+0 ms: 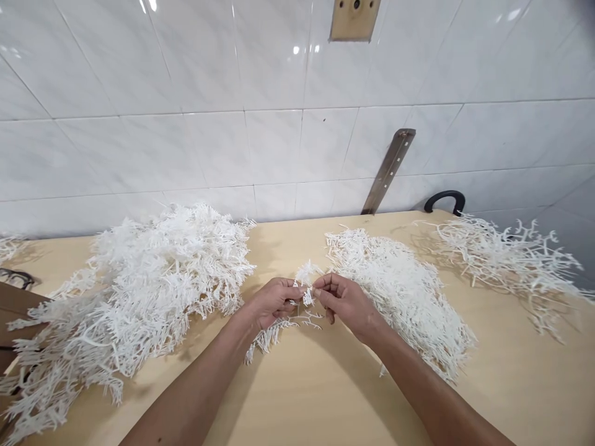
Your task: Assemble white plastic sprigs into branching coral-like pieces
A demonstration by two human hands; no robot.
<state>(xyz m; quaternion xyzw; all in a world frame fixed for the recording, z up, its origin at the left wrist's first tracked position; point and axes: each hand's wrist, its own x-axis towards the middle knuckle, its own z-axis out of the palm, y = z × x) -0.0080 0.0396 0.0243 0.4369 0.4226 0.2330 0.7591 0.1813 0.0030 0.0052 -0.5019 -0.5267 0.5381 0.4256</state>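
Near the middle of the wooden table (pixel 297 396), my left hand (pixel 274 303) pinches a small white branched piece (pixel 307 272) between thumb and fingers. My right hand (pixel 341 303) meets it from the right, its thumb and forefinger closed on the edge of the same piece. More white branched sprigs (pixel 267 337) show below my left hand, partly hidden by it. A large white pile of branched pieces (pixel 171 266) lies to the left, and a flatter white pile (pixel 404 291) lies just beyond my right hand and forearm.
Loose, stringy white branches (pixel 506 254) spread at the far right. Behind the table stand a black curved handle (pixel 445 195) and a metal strip (pixel 389 170) against the tiled wall (pixel 209 148). Dark-framed glasses (pixel 18 277) and a brown box (pixel 18 306) sit at the left edge.
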